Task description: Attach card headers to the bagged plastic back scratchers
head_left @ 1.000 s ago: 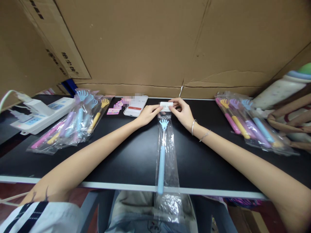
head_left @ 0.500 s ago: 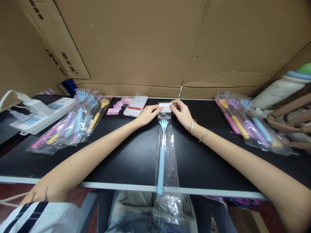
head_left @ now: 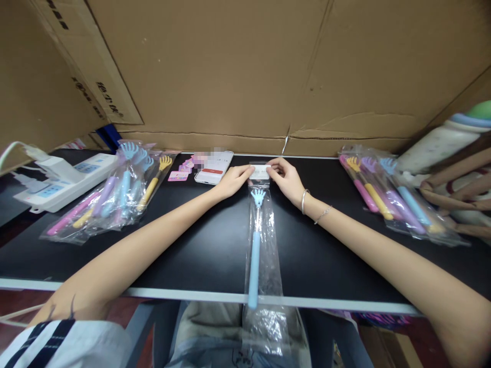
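Observation:
A small white card (head_left: 261,171) lies at the top of a clear plastic bag (head_left: 271,245). My left hand (head_left: 232,181) pinches the card's left end between thumb and fingers. At its right end, my right hand (head_left: 286,180) grips it the same way. Inside the bag is a light blue back scratcher (head_left: 253,266), its hand-shaped head just below the card. The bag's lower end hangs over the table's near edge, above my lap.
Bagged back scratchers in several colours lie in a left pile (head_left: 125,191) and a right pile (head_left: 399,197). A phone (head_left: 215,168) and pink cards (head_left: 178,176) are near the back. A power strip (head_left: 69,181) stands far left, a bottle (head_left: 441,143) far right. Cardboard (head_left: 230,76) walls the back.
Both hands stay at the card with almost no movement. My right fingers have shifted very slightly left along its edge.

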`<state>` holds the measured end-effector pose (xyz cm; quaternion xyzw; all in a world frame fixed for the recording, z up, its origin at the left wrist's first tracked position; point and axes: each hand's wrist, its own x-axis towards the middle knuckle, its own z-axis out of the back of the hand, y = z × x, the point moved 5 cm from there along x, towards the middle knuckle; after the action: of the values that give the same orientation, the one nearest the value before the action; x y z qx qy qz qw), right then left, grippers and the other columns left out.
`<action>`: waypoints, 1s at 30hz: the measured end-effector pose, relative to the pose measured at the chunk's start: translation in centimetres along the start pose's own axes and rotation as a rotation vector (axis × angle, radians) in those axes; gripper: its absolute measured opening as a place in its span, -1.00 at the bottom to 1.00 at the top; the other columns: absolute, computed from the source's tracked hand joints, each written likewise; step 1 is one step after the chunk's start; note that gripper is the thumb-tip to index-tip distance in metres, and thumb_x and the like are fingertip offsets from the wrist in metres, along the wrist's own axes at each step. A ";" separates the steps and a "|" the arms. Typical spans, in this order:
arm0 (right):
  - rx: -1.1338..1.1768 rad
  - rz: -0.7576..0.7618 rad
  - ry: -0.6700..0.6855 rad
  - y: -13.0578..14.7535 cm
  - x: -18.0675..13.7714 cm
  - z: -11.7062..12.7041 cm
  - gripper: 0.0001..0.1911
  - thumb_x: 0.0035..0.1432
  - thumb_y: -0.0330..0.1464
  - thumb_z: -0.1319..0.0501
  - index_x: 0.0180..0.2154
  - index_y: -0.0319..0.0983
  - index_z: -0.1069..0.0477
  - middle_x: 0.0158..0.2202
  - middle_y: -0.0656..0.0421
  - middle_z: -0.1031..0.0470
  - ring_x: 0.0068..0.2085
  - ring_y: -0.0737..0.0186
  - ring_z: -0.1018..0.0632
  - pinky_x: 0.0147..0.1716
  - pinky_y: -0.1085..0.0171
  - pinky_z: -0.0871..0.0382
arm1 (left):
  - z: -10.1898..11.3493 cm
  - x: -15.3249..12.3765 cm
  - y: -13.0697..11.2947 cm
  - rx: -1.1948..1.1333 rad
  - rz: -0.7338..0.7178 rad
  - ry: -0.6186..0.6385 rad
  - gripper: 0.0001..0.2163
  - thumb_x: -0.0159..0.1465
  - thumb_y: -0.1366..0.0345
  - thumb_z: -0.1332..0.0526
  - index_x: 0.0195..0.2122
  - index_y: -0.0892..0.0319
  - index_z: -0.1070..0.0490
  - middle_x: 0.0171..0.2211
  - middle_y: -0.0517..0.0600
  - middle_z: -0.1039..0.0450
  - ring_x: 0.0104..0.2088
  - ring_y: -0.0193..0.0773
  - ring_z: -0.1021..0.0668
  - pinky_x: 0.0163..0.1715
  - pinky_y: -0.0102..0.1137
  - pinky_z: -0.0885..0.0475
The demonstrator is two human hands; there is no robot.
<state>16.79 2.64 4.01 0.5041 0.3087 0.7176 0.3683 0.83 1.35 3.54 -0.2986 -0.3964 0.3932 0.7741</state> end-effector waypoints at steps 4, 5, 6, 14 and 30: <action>-0.006 0.002 0.001 0.0 0.0 0.0 -0.79 0.05 -0.21 -0.24 -0.33 -0.20 -0.35 -0.34 0.15 -0.47 -0.33 0.26 -0.46 -0.29 0.23 -0.36 | 0.0 -0.1 -0.4 0.015 -0.022 0.005 -0.61 0.34 0.11 0.04 -0.28 0.30 -0.45 -0.32 0.04 -0.52 -0.31 -0.25 -0.50 -0.18 -0.41 -0.36; -0.006 -0.001 0.003 -0.1 0.0 0.0 -0.79 0.05 -0.22 -0.24 -0.32 -0.21 -0.35 -0.34 0.16 -0.47 -0.34 0.26 -0.46 -0.29 0.23 -0.36 | 0.0 -0.1 -0.5 0.015 -0.027 0.009 -0.62 0.34 0.12 0.04 -0.24 0.30 -0.46 -0.29 0.05 -0.53 -0.30 -0.25 -0.50 -0.17 -0.41 -0.36; -0.004 -0.003 0.005 -0.1 0.0 0.0 -0.79 0.05 -0.22 -0.24 -0.32 -0.21 -0.35 -0.34 0.16 -0.47 -0.34 0.26 -0.46 -0.29 0.23 -0.37 | 0.0 -0.1 -0.5 0.014 -0.032 0.009 -0.63 0.34 0.13 0.03 -0.19 0.30 -0.46 -0.25 0.05 -0.54 -0.27 -0.24 -0.51 -0.15 -0.41 -0.36; 0.004 -0.020 0.021 -0.3 0.0 -0.1 -0.78 0.08 -0.19 -0.20 -0.32 -0.20 -0.35 -0.33 0.16 -0.46 -0.30 0.25 -0.46 -0.25 0.23 -0.36 | 0.1 0.1 -0.2 0.014 -0.061 -0.001 -0.67 0.33 0.21 -0.02 -0.07 0.27 -0.47 -0.05 0.07 -0.52 -0.04 -0.17 -0.50 0.03 -0.36 -0.32; 0.001 -0.044 0.057 -0.2 0.0 -0.2 -0.85 0.06 -0.26 -0.19 -0.36 -0.21 -0.35 -0.38 0.18 -0.44 -0.33 0.26 -0.44 -0.28 0.23 -0.36 | 0.0 0.1 -0.2 -0.040 -0.018 0.009 -0.62 0.36 0.17 0.05 -0.09 0.26 -0.49 -0.11 0.06 -0.53 -0.10 -0.21 -0.52 -0.03 -0.38 -0.37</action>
<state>16.62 2.70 3.75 0.4767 0.3303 0.7234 0.3747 0.89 1.35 3.71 -0.3125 -0.4032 0.3768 0.7732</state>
